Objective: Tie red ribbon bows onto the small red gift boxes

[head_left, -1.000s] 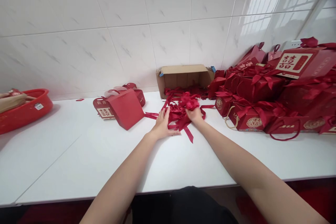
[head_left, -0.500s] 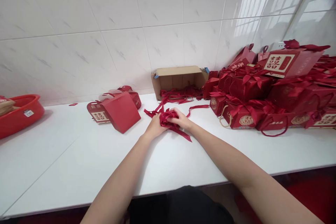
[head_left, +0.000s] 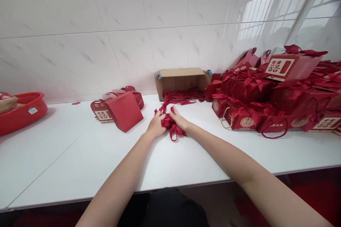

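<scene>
A tangled bundle of red ribbon (head_left: 168, 121) lies on the white table between my two hands. My left hand (head_left: 157, 125) is closed on the bundle's left side. On the other side, my right hand (head_left: 179, 118) pinches ribbon between thumb and fingers. A ribbon loop hangs from the bundle toward the table's front edge, and a strand runs up toward the box. Behind my hands, an open cardboard box (head_left: 182, 72) lies on its side with more red ribbons (head_left: 183, 96) in and before it.
Red gift boxes with bows (head_left: 247, 117) are piled high at the right. Several red boxes (head_left: 124, 111) stand to the left. A red basin (head_left: 23, 113) is at the far left, and a tiled wall (head_left: 128, 53) rises behind the white table (head_left: 87, 163).
My hands have shifted on the bundle, and the right hand's grip is higher. The strand on the right is gone from the table, and a loop now hangs in front. The view has shifted slightly.
</scene>
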The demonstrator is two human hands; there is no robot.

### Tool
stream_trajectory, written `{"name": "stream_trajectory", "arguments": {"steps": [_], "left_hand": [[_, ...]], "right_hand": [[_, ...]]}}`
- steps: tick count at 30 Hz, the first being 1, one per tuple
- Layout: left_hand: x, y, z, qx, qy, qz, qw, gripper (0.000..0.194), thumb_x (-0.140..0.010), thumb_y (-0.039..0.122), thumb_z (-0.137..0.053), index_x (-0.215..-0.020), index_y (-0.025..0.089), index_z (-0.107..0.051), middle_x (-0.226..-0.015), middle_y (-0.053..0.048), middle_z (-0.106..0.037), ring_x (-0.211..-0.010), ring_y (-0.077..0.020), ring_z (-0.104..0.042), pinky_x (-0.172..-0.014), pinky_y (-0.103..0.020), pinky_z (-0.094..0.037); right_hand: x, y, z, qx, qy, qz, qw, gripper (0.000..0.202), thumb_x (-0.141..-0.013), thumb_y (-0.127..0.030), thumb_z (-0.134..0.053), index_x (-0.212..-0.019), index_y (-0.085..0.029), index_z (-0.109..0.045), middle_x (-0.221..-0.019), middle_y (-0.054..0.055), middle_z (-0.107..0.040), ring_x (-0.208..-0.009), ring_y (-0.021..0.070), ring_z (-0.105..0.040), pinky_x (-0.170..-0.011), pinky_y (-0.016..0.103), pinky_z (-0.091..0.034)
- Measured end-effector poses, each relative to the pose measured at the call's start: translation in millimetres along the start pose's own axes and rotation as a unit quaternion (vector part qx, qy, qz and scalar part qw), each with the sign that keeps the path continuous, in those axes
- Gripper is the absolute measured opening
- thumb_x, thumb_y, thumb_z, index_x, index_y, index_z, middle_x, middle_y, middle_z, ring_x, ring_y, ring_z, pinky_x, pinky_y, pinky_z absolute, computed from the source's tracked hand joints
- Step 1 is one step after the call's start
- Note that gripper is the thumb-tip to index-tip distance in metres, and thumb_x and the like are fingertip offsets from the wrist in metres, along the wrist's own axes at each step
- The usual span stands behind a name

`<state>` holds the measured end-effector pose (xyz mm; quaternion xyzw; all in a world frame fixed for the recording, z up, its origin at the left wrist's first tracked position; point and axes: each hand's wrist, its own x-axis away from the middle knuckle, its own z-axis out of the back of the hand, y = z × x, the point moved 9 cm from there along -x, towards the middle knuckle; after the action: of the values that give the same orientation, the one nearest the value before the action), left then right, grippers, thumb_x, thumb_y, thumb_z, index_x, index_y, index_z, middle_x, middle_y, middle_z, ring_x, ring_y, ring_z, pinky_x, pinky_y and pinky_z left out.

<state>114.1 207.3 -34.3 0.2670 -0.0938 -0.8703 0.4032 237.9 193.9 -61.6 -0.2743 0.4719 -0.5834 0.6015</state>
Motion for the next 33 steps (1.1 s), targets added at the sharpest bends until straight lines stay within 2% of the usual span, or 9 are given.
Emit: {"name": "stream_trajectory", "arguments": {"steps": [2, 5, 9, 15, 19, 22, 25, 29, 33], "left_hand": [[2.6, 7.4, -4.1, 0.006, -0.005, -0.02, 1.0, 0.039, -0.06, 0.015, -0.062, -0.099, 0.018, -0.057, -0.118, -0.008, -0.05, -0.109, -0.0233, -0.051, -0.092, -0.034, -0.044], [2.8, 7.1, -3.9, 0.014, -0.006, -0.024, 1.0, 0.053, -0.06, 0.019, -0.064, -0.111, 0.015, -0.052, -0.126, -0.012, -0.046, -0.119, -0.0267, -0.044, -0.098, -0.037, -0.04], [-2.7, 5.4, -6.7, 0.017, -0.025, -0.018, 0.999, 0.037, -0.066, 0.027, -0.062, -0.101, 0.017, -0.056, -0.099, -0.007, -0.061, -0.094, -0.0228, -0.058, -0.084, -0.035, -0.048], [-7.0, 5.6, -11.5, -0.037, -0.008, -0.004, 0.999, 0.023, -0.069, 0.029, -0.059, -0.089, 0.018, -0.056, -0.092, -0.01, -0.061, -0.095, -0.0297, -0.056, -0.083, -0.043, -0.044], [-20.7, -1.2, -20.8, -0.059, -0.023, -0.017, 0.998, 0.049, -0.069, 0.034, -0.059, -0.113, 0.016, -0.049, -0.109, -0.014, -0.057, -0.104, -0.0322, -0.053, -0.086, -0.046, -0.044], [-47.3, -4.6, -28.9, -0.046, -0.017, -0.051, 0.997, 0.081, -0.065, 0.036, -0.064, -0.136, 0.018, -0.03, -0.142, -0.015, -0.032, -0.128, -0.0355, -0.032, -0.099, -0.051, -0.035], [-76.3, -0.2, -48.8, -0.027, -0.075, -0.123, 0.989, 0.083, -0.065, 0.036, -0.064, -0.14, 0.027, -0.028, -0.151, -0.006, -0.021, -0.137, -0.0355, -0.015, -0.106, -0.056, -0.022], [-97.0, 1.2, -64.6, 0.058, -0.148, -0.153, 0.975, 0.047, -0.071, 0.035, -0.058, -0.116, 0.024, -0.056, -0.122, -0.005, -0.058, -0.116, -0.0286, -0.048, -0.099, -0.042, -0.036], [-96.1, -2.6, -60.0, 0.065, -0.137, -0.134, 0.979, 0.033, -0.066, 0.034, -0.061, -0.096, 0.021, -0.061, -0.097, -0.005, -0.061, -0.091, -0.0245, -0.058, -0.081, -0.034, -0.046]], "right_hand": [[8.1, -17.8, -28.8, -0.036, -0.063, 0.044, 0.996, 0.065, -0.087, -0.057, -0.034, -0.142, -0.024, -0.026, -0.139, 0.004, -0.043, -0.128, 0.0196, -0.04, -0.105, 0.036, -0.033], [17.0, -30.3, -36.1, 0.028, -0.07, 0.085, 0.994, 0.058, -0.09, -0.055, -0.028, -0.139, -0.025, -0.034, -0.133, 0.005, -0.05, -0.123, 0.019, -0.045, -0.103, 0.035, -0.035], [8.2, -21.4, 2.5, 0.164, 0.013, 0.076, 0.983, 0.045, -0.089, -0.049, -0.038, -0.12, -0.024, -0.057, -0.135, 0.008, -0.045, -0.13, 0.0236, -0.033, -0.109, 0.039, -0.024], [-37.1, 36.6, 77.1, 0.233, 0.16, -0.088, 0.955, 0.062, -0.089, -0.034, -0.038, -0.14, -0.003, -0.023, -0.147, 0.027, -0.009, -0.137, 0.0405, 0.004, -0.102, 0.064, 0.003], [-70.4, 51.7, 62.3, 0.242, 0.058, -0.043, 0.968, 0.057, -0.082, -0.035, -0.051, -0.131, -0.006, -0.043, -0.141, 0.026, -0.03, -0.135, 0.0398, -0.014, -0.104, 0.062, -0.003], [-72.7, 42.7, 32.8, 0.219, -0.079, 0.066, 0.97, 0.037, -0.076, -0.031, -0.059, -0.11, -0.016, -0.061, -0.127, 0.014, -0.054, -0.122, 0.028, -0.043, -0.105, 0.044, -0.025], [-61.3, 32.1, 19.4, 0.173, -0.161, 0.141, 0.961, 0.021, -0.072, -0.022, -0.059, -0.092, -0.018, -0.065, -0.101, 0.004, -0.066, -0.095, 0.0183, -0.058, -0.089, 0.029, -0.042], [-59.1, 24.7, 28.3, 0.041, -0.151, 0.17, 0.973, 0.012, -0.072, -0.02, -0.051, -0.072, -0.014, -0.061, -0.074, 0.001, -0.062, -0.071, 0.0159, -0.056, -0.07, 0.027, -0.045], [-74.4, 40.4, 62.1, -0.024, 0.019, 0.101, 0.994, 0.016, -0.07, -0.021, -0.046, -0.076, -0.017, -0.06, -0.083, 0.003, -0.059, -0.084, 0.0187, -0.053, -0.078, 0.031, -0.044]]}}
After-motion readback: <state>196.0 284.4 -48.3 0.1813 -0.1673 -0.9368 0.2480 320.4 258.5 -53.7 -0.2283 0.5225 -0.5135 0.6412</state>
